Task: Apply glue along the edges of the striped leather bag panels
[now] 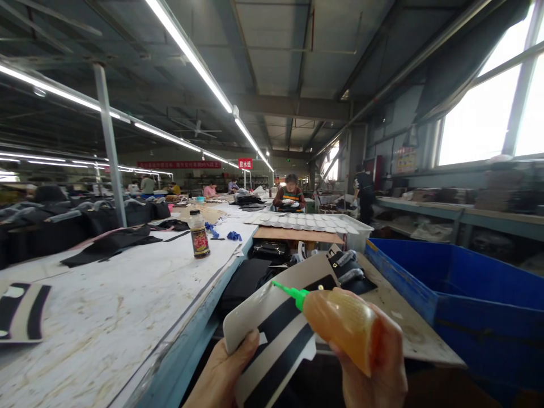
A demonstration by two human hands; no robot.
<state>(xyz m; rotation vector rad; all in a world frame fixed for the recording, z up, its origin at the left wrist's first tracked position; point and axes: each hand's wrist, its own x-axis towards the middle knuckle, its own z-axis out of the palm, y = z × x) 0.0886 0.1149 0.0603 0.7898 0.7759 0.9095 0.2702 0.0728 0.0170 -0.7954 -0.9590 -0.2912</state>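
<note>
Glue bottle (342,323), filled with amber liquid and tipped by a green nozzle (289,291), is gripped in the right hand (376,362) at five o'clock, its nozzle laid against a cream panel with black stripes (278,326) that is pinched by the left hand (223,371) at six o'clock. At three o'clock a blue bin (459,294) is seen, its contents hidden, while at ten o'clock a jar (199,233) of dark red contents is stood on the white table (119,317). At twelve o'clock a tray of white pads (306,222) is set near a seated person (290,194).
</note>
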